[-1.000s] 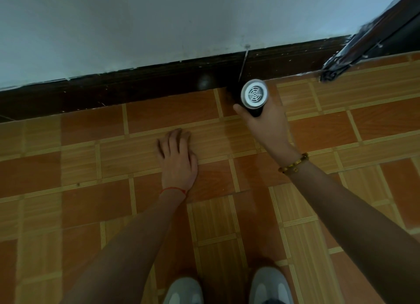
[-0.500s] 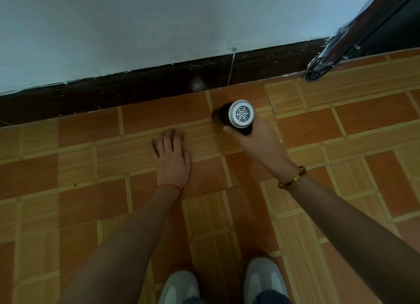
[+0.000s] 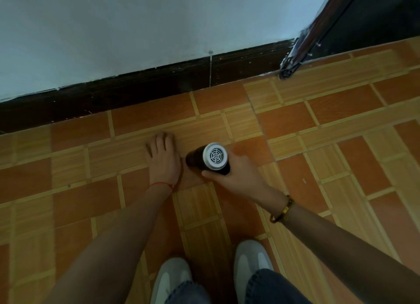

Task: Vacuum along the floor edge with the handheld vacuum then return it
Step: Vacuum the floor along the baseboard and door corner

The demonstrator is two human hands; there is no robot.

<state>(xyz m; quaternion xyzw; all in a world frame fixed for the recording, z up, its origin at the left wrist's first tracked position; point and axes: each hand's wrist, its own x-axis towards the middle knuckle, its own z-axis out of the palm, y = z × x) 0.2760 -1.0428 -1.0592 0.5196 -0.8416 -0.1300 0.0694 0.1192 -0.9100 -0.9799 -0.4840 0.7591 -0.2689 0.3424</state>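
The handheld vacuum (image 3: 210, 159) is a short black cylinder with a white vented end cap facing me. My right hand (image 3: 238, 176) is closed around its body from the right and below, holding it just above the tiled floor, well back from the wall. The nozzle end points away to the left and is hidden. My left hand (image 3: 162, 160) lies flat, palm down, on the tiles right beside the vacuum, fingers pointing at the dark skirting board (image 3: 136, 87).
A pale wall (image 3: 159, 26) rises above the skirting. A door frame foot (image 3: 293, 60) and dark opening stand at the upper right. My two white shoes (image 3: 172, 281) are at the bottom, close behind my hands. Orange and tan floor tiles (image 3: 341, 167) spread all round.
My right hand has drawn the vacuum back from the skirting board toward me and leftward, beside my left hand. My left hand has stayed flat on the floor.
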